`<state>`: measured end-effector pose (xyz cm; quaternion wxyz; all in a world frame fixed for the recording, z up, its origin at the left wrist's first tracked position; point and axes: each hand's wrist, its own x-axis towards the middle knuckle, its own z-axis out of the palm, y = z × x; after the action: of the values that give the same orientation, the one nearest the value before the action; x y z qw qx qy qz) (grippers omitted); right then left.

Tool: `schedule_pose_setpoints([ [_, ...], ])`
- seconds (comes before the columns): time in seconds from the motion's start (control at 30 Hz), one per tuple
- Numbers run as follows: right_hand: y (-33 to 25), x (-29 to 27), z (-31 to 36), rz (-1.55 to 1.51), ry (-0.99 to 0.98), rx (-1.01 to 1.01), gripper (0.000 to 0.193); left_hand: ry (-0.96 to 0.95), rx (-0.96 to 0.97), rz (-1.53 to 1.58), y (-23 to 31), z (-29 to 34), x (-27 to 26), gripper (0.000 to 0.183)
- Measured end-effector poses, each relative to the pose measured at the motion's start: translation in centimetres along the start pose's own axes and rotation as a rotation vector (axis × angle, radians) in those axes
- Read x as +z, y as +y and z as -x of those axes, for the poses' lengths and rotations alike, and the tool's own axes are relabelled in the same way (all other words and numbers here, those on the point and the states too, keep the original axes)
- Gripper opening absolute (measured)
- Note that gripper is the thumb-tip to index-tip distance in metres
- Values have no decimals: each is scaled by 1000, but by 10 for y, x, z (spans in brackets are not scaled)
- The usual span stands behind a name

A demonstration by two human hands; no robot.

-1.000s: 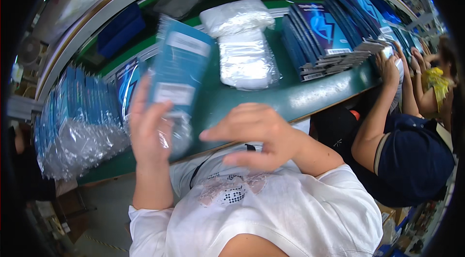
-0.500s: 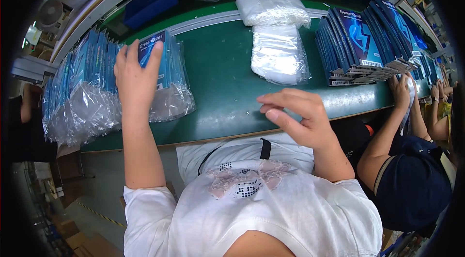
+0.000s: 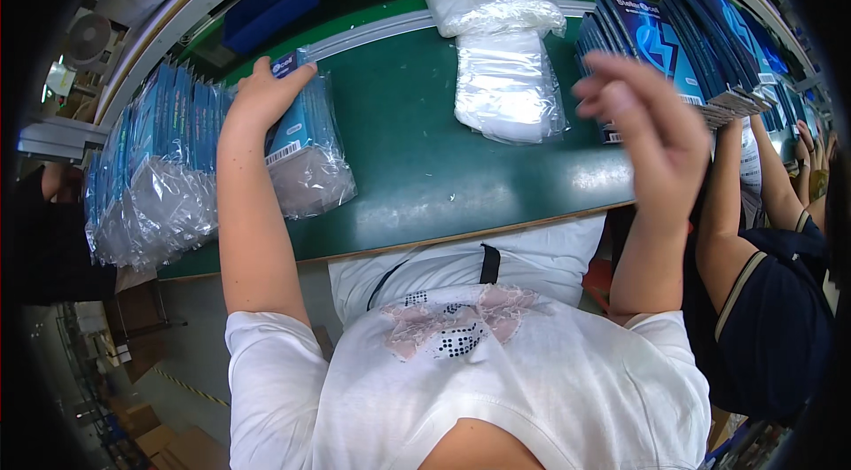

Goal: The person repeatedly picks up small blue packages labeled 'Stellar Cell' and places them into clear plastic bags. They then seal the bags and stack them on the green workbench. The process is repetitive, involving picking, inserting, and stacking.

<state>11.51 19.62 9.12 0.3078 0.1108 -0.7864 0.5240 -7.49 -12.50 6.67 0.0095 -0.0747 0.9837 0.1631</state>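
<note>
Hands well apart. The left hand (image 3: 264, 98) lies over the top of a bagged blue pack (image 3: 306, 120), thumb across its front, fingers spread; cannot tell whether it grips. The pack leans on the tabletop (image 3: 399, 151) at the right end of a row of bagged packs (image 3: 151, 133), its clear bag spreading loosely toward the near edge. The right hand (image 3: 656, 129), motion-blurred, is raised, fingers loosely bent, nothing seen in it; in view it overlaps the stacked packs (image 3: 651, 40) at right, contact unclear. Clear bags (image 3: 505, 80) lie between the hands, farther back. A co-worker (image 3: 771, 319) sits at right.
</note>
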Motion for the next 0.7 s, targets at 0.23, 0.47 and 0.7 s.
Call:
schedule_pose_setpoints([
  [0.23,52,-43,-60,761,214,-56,50,164,828,218,49,74,12,54],
  [0.47,69,-44,-42,1276,-29,-46,59,-84,1287,131,89,114,84,24],
  [0.7,18,-37,-34,895,49,-104,65,-90,1152,370,95,107,101,18],
])
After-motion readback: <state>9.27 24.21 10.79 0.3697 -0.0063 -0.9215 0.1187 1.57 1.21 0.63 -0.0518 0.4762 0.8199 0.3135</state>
